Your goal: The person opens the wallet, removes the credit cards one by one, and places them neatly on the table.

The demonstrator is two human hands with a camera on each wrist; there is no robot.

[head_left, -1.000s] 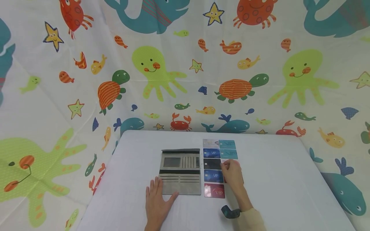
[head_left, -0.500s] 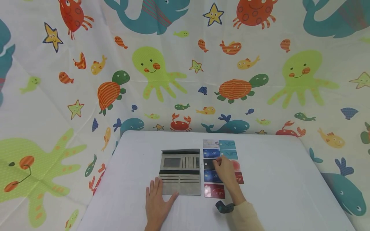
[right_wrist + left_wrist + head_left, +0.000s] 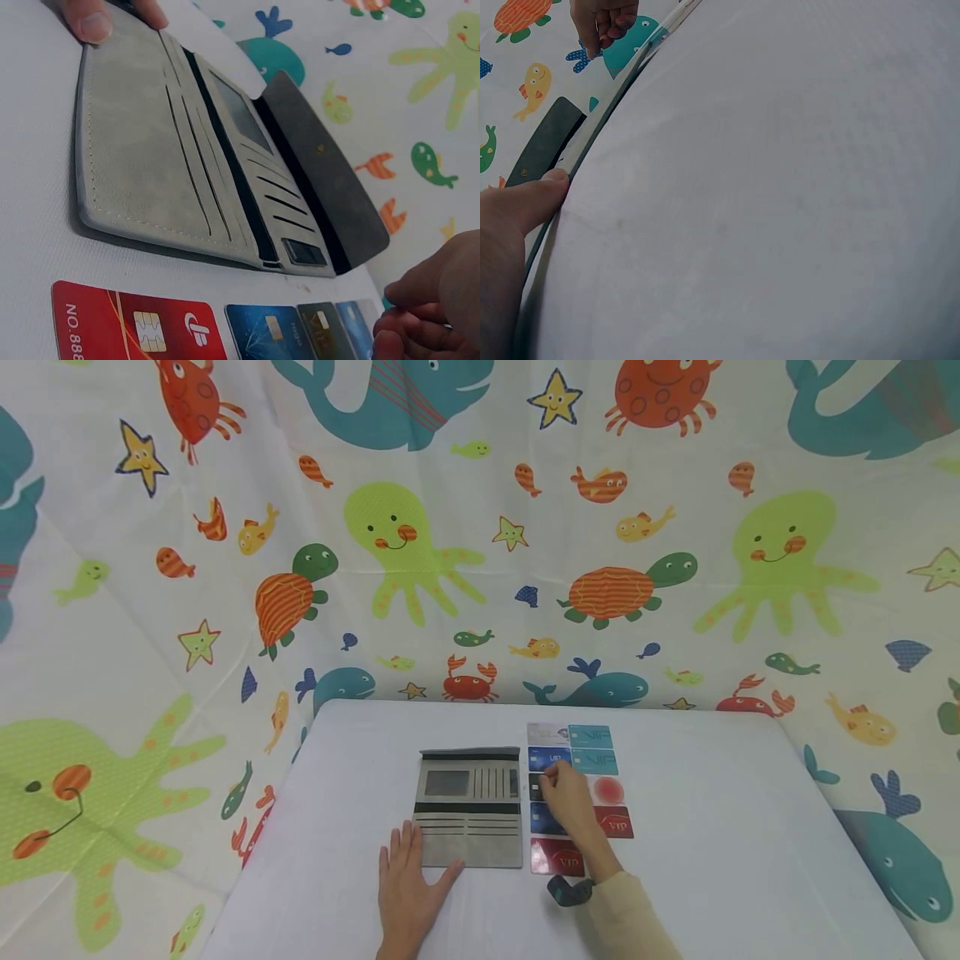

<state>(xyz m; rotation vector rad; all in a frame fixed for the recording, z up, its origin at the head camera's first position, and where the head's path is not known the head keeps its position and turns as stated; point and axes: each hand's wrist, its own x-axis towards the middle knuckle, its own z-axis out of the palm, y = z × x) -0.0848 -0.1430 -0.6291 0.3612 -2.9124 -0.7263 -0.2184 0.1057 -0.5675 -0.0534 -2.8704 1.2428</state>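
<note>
An unfolded grey bifold wallet (image 3: pixel 480 852) with card slots lies on the white table. My left hand (image 3: pixel 407 893) rests flat at its lower left corner, with the thumb (image 3: pixel 536 199) on the near edge. Beside the wallet, two columns of bank-style cards lie face up. Over the left column is my right hand (image 3: pixel 570 802), fingers bent and fingertips at the black card (image 3: pixel 536 787), partly covering it and the lower blue card (image 3: pixel 542 818). In the right wrist view, nothing shows between the right hand's thumb and loosely curled fingers (image 3: pixel 394 330).
A red card (image 3: pixel 557 857) ends the left column nearest me; an upper blue card (image 3: pixel 543 757) and a silver card (image 3: pixel 546 732) lie beyond. The right column holds two teal cards (image 3: pixel 594 762), a pink-circle card (image 3: pixel 609 790) and another red card (image 3: pixel 617 823). Patterned cloth hangs behind.
My right hand has moved left from the pink-circle card to the black card, uncovering the pink-circle and right-hand red cards. The left hand and wallet have stayed put.
</note>
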